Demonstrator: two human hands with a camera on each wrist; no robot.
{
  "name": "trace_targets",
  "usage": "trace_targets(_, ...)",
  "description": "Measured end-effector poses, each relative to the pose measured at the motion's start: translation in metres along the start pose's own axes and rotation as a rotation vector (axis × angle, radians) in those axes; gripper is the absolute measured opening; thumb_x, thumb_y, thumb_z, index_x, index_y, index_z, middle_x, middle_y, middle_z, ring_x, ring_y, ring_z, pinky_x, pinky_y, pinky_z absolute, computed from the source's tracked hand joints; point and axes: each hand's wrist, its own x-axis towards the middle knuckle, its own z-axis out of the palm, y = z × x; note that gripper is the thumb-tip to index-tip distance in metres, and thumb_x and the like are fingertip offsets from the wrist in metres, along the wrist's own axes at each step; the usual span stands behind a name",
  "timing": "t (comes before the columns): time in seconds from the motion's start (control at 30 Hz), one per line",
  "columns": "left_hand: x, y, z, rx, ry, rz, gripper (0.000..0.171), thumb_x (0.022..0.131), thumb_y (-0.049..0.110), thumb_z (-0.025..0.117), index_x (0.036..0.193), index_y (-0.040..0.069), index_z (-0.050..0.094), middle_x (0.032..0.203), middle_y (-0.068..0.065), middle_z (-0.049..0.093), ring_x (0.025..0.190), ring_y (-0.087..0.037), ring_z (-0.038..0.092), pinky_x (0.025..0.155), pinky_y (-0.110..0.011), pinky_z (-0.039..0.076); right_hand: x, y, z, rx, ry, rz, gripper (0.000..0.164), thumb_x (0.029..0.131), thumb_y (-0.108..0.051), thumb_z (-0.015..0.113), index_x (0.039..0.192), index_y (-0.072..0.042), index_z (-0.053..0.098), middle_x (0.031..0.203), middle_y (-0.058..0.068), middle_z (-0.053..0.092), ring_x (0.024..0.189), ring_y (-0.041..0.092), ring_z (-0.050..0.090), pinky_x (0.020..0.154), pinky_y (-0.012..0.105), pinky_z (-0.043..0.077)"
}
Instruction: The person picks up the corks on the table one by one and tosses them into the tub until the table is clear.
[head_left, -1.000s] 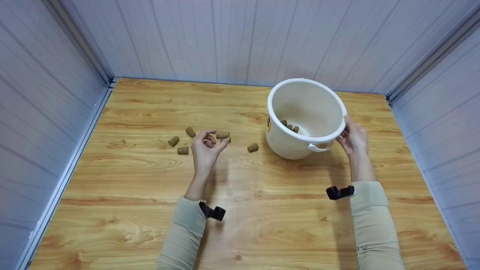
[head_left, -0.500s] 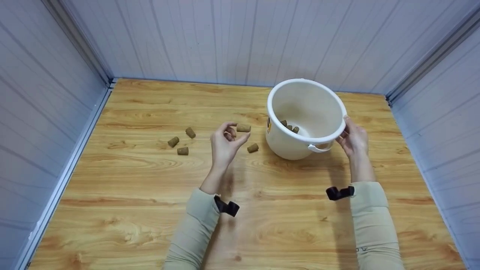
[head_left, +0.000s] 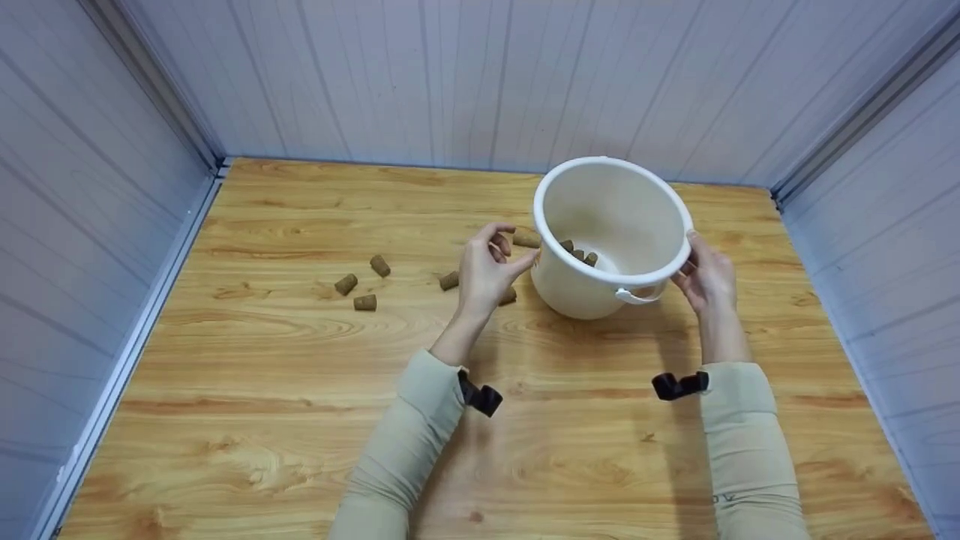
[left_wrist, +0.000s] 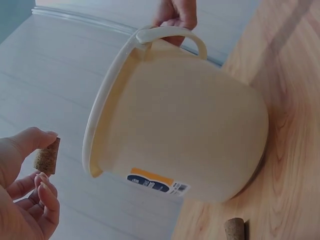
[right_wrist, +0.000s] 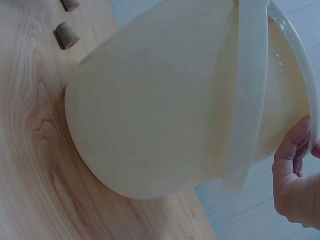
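Observation:
Between thumb and fingers, my left hand (head_left: 486,271) pinches a cork stopper (left_wrist: 47,157), held just left of the bucket's rim in the head view. The cream plastic bucket (head_left: 574,289) stands on the wooden table, its white handle hanging at the front right. My right hand (head_left: 706,281) grips the bucket's rim on the right side; the right wrist view shows its fingers (right_wrist: 295,142) at the rim. Several cork stoppers (head_left: 591,259) lie at the bottom inside the bucket.
Loose cork stoppers lie on the wooden table (head_left: 285,375): a group of three left, including one cork (head_left: 365,302), another cork (head_left: 449,280) near my left hand, and one (left_wrist: 234,229) close to the bucket. Pale panel walls (head_left: 390,82) enclose the table's back and sides.
My left hand has moved right and slightly away from me with the pinched cork, from the loose corks to the bucket's rim. The right hand and bucket have stayed in place.

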Motion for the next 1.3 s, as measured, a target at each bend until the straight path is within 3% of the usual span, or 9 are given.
trace_targets(0.3,0.011,0.012,0.022,0.037,-0.031,0.024,0.034,0.067,0.018,0.076,0.095,0.005,0.062,0.065,0.001,0.05,0.057,-0.009,0.045,0.053,-0.019,0.037,0.001,0.0,-0.001,0.006,-0.007,0.011,0.015,0.081,-0.013,0.065,0.086,0.001,0.061,0.072,0.011,0.062,0.066,0.02,0.062,0.061,0.032,0.051)
trace_targets(0.57,0.019,0.026,0.041,0.091,-0.076,0.012,0.034,0.069,0.02,0.076,0.096,0.006,0.062,0.067,-0.004,0.054,0.057,-0.007,0.044,0.051,-0.018,0.035,0.001,0.0,-0.001,-0.003,0.001,0.016,0.017,0.08,-0.013,0.065,0.087,0.001,0.06,0.074,0.011,0.062,0.067,0.02,0.062,0.062,0.032,0.051)
trace_targets(0.87,0.033,0.041,0.057,0.199,-0.111,-0.02,0.034,0.07,0.024,0.075,0.099,0.011,0.061,0.069,0.001,0.056,0.06,-0.007,0.047,0.052,-0.019,0.036,-0.001,-0.001,0.001,0.003,-0.008,-0.001,0.016,0.082,-0.012,0.063,0.086,0.003,0.061,0.072,0.011,0.062,0.067,0.021,0.063,0.06,0.033,0.051)
trace_targets(1.3,0.044,0.052,0.076,0.283,-0.16,0.003,0.035,0.072,0.027,0.073,0.101,0.012,0.061,0.071,0.004,0.059,0.062,-0.005,0.052,0.053,-0.017,0.038,-0.001,-0.001,0.001,-0.019,0.007,0.003,0.014,0.083,-0.014,0.062,0.085,0.0,0.061,0.073,0.011,0.062,0.065,0.02,0.062,0.06,0.032,0.051)
